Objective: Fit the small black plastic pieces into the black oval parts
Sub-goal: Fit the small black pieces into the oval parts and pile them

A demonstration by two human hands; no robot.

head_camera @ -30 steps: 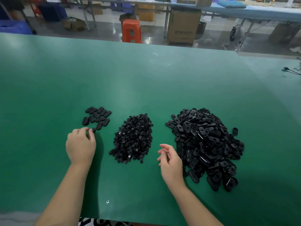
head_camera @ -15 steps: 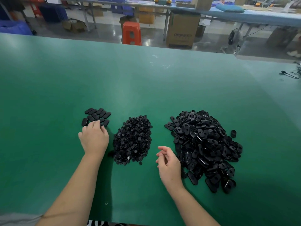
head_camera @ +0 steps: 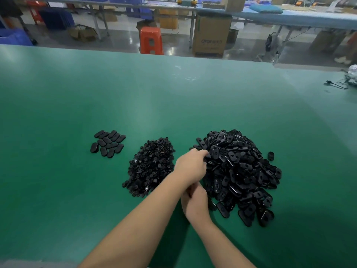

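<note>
1. Nearest the front edge of the bench [head_camera: 58, 190], the right hand [head_camera: 196, 205] had barely shifted from a second before. It sat at the near-left foot of the big heap, partly hidden under the crossing left forearm. Whether its fingers held anything, I could not tell.

2. The big change was the left hand [head_camera: 190, 165]. A second earlier it hovered by the finished ovals [head_camera: 108, 143] toward the left side of the bench; half a second on it was touching them. By this moment it had swung across the right arm to the pile of black oval parts [head_camera: 241, 171].

3. Its fingertips curled into the pile's left slope. The grip looked closed around an oval, though the piece itself was lost among the others.

4. Judgement: one unit had been set down with the finished group, and a fresh oval was being fetched.

5. Between the two groups, the heap of small black plastic pieces [head_camera: 150, 167] lay untouched. A piece from there would likely be needed next.

6. One stray oval [head_camera: 270, 156] sat just off the big pile's right side.
</note>
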